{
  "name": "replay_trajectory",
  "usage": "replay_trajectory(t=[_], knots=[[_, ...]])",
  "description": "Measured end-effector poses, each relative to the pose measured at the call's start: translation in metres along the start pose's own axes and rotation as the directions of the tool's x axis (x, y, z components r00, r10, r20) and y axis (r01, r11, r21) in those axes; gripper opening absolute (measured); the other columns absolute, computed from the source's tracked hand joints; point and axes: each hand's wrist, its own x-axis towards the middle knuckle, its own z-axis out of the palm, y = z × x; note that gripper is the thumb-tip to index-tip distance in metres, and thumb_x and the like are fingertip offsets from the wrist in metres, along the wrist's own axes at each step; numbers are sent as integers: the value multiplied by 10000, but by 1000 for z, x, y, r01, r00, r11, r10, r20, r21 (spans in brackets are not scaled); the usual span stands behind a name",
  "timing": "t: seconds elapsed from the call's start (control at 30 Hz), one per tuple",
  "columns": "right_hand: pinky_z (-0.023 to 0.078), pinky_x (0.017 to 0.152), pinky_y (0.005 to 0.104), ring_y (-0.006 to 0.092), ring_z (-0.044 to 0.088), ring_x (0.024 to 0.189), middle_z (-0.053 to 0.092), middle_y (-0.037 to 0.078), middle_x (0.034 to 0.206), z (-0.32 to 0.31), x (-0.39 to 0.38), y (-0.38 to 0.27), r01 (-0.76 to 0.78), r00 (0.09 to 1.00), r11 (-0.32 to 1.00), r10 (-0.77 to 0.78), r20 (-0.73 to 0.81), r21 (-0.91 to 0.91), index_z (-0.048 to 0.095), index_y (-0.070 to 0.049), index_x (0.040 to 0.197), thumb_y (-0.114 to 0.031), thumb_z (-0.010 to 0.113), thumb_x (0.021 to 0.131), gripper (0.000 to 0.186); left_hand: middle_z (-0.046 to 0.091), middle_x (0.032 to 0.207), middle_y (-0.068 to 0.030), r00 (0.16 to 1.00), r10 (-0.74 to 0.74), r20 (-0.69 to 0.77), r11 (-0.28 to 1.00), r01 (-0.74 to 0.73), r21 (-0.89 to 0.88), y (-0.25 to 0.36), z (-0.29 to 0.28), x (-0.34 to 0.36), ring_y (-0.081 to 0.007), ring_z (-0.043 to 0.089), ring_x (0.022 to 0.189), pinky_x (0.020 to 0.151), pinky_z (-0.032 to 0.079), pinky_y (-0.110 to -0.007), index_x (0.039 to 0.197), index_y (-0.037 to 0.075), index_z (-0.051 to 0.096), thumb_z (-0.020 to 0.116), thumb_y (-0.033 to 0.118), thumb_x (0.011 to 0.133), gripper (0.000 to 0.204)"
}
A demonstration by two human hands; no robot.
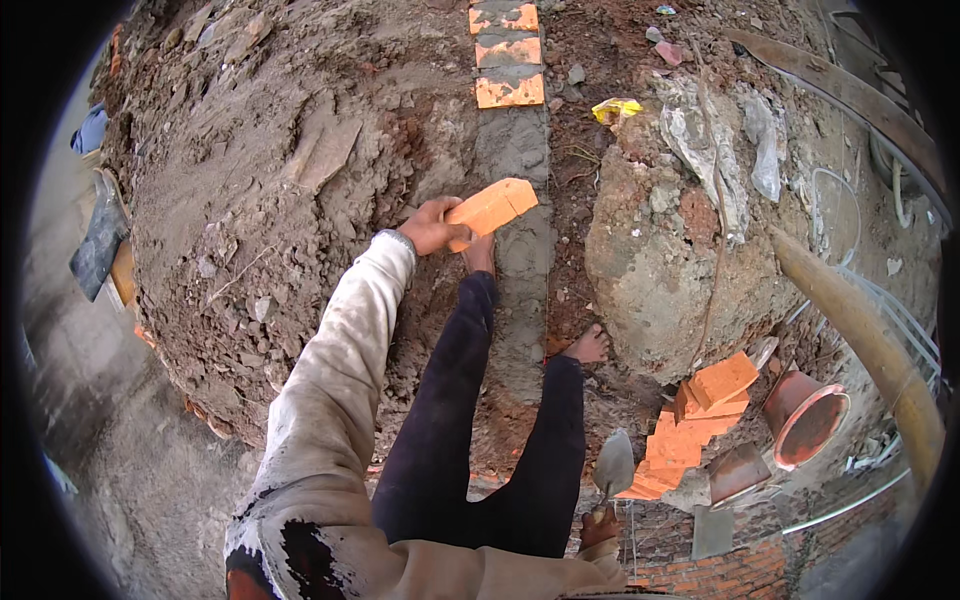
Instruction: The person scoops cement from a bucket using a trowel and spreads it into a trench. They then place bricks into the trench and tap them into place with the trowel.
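My left hand (430, 228) grips one end of an orange brick (497, 208) and holds it tilted, above the left edge of a grey mortar strip (522, 255). A line runs across the brick; I cannot tell whether it is a second brick. Beyond it, several bricks (510, 92) lie in a row on the mortar, with grey mortar between and over them. Low on the right, close to my body, my right hand (600, 532) is closed around the handle of a trowel (614, 462), its grey blade pointing up.
A curved stack of bricks (690, 425) stands at the right, beside a reddish bucket (808, 415) tipped on its side. A large earthy lump (655, 270) rises right of the strip. My bare feet (588, 345) flank the mortar. A thick pole (860, 350) slants along the far right.
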Motion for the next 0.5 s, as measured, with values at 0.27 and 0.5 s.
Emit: replay_trajectory(t=[0.27, 0.5], knots=[[492, 676, 475, 399, 611, 753, 623, 201, 819, 30, 4, -70, -236, 971, 970, 233, 50, 53, 557, -27, 948, -210, 644, 750, 284, 464, 1258, -204, 863, 400, -309, 662, -38, 748, -40, -30, 212, -406, 412, 1200, 1061, 334, -426, 1312, 24, 427, 723, 137, 621, 761], [467, 488, 406, 260, 577, 517, 590, 136, 663, 41, 23, -116, -502, 864, 833, 492, 107, 233, 553, -33, 901, -181, 646, 742, 236, 431, 1268, -212, 656, 721, -224, 586, -405, 702, -55, -29, 271, -423, 383, 1210, 1073, 316, -444, 1301, 39, 401, 692, 75, 605, 755]])
